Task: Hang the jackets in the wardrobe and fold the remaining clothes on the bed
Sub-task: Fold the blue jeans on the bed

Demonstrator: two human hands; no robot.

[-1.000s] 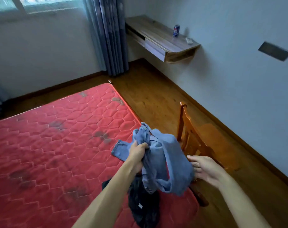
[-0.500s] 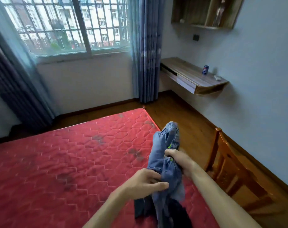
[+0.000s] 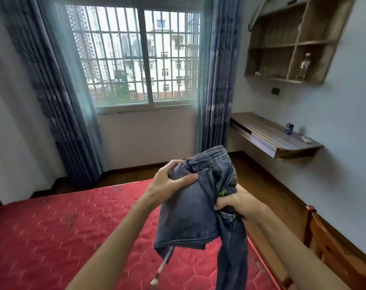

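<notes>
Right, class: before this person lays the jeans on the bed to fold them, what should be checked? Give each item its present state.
1. Left hand grips the jeans near the waistband: ok.
2. Right hand grips the jeans too: ok.
3. Jeans flattened, legs together: not ok, they are bunched and one leg dangles.
4. Bare bed showing beside the jeans: ok.
5. Jeans apart from the chair: ok.
6. Other clothes on the bed under the jeans: cannot tell, that part is hidden.
</notes>
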